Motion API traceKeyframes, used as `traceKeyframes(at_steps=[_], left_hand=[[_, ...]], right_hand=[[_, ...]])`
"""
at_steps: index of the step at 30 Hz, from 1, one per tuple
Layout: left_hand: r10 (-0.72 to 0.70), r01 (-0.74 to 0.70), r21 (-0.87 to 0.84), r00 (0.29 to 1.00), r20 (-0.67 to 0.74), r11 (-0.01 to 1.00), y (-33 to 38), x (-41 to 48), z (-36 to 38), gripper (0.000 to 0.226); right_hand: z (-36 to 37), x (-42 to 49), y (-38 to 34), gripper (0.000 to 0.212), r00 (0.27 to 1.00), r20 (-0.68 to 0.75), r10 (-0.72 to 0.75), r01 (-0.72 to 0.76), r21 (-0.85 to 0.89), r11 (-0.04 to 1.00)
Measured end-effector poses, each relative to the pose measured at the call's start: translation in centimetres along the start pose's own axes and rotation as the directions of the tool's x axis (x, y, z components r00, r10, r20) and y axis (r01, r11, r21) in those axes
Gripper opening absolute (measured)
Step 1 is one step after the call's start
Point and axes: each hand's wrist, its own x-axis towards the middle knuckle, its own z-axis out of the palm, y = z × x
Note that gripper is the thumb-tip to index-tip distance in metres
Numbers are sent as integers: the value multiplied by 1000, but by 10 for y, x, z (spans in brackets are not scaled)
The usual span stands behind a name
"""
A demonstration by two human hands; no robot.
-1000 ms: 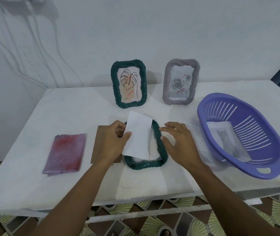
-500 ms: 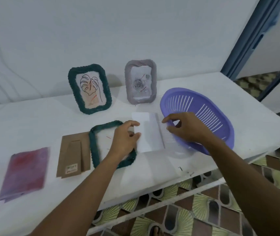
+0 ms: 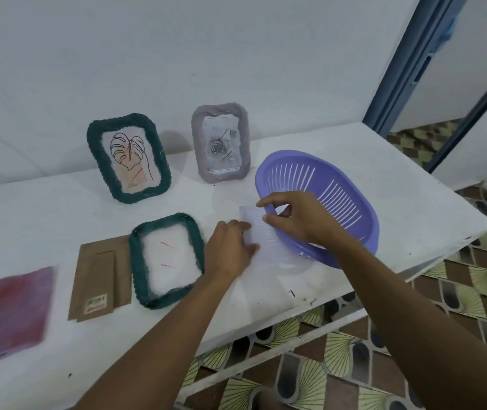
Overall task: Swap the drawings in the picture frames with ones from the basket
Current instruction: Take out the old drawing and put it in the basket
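A person's two bare forearms reach over the front edge of a white table (image 3: 59, 208) above a floor of patterned tiles (image 3: 325, 365). The left hand (image 3: 230, 250), fingers curled, grips the left edge of a white sheet of paper (image 3: 261, 236). The right hand (image 3: 298, 220) pinches the sheet's far edge between thumb and forefinger. The sheet, blurred, lies between the hands, just beside and partly over the near left rim of an oval purple slatted plastic basket (image 3: 340, 199), which is tipped up on the table's right side.

Left of the left hand, a dark green woven-edged picture frame (image 3: 135, 261) lies flat, its inside white with short red marks. Touching its left side lies a brown cardboard backing board (image 3: 100, 276), and further left a flat red-and-purple rectangle (image 3: 11, 309), too blurred to identify.

At the back of the table two frames stand upright: a second dark green woven-edged frame (image 3: 103, 164) holding a line drawing of a leaf, and, to its right, a grey woven-edged frame (image 3: 199, 143) holding a pencil drawing of a rose. Behind them is a plain white wall, with a blue door frame (image 3: 399, 69) at right.
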Motion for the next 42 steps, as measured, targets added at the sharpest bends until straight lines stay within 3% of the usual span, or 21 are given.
traceKeyframes(at_steps=[3, 9, 11, 13, 17, 22, 27, 32, 42], left_hand=[[61, -64, 80, 998, 29, 995, -1, 6, 3, 49], [81, -82, 13, 995, 61, 997, -7, 10, 8, 47], [74, -73, -153, 997, 3, 985, -9, 11, 6, 41], [21, -50, -358, 996, -84, 932, -7, 13, -1, 32], [-12, -65, -536, 990, -138, 842, 13, 17, -19, 38], [87, -150, -514, 986, -145, 845, 21, 13, -19, 47], [84, -156, -512, 983, -161, 845, 21, 11, -15, 43], [89, -158, -500, 983, -158, 851, 22, 12, -15, 42], [85, -151, -504, 985, -151, 850, 18, 15, -13, 42]], right_hand=[[3, 1, -1, 40, 1000, 17, -9, 10, -19, 1000], [2, 2, 2, 31, 998, 59, -4, -5, 156, 988], [0, 10, 15, 29, 998, 10, 63, -63, 139, 988], [-3, 20, 29, 30, 989, -9, 147, -147, 12, 989], [5, 28, 40, 52, 966, 119, 230, -201, -219, 955], [17, 33, 44, 63, 974, 101, 201, -159, -323, 933], [20, 34, 47, 60, 977, 47, 208, -187, -281, 941], [22, 35, 46, 60, 979, 61, 197, -164, -350, 922], [11, 37, 55, 36, 956, -132, 261, -266, -19, 964]])
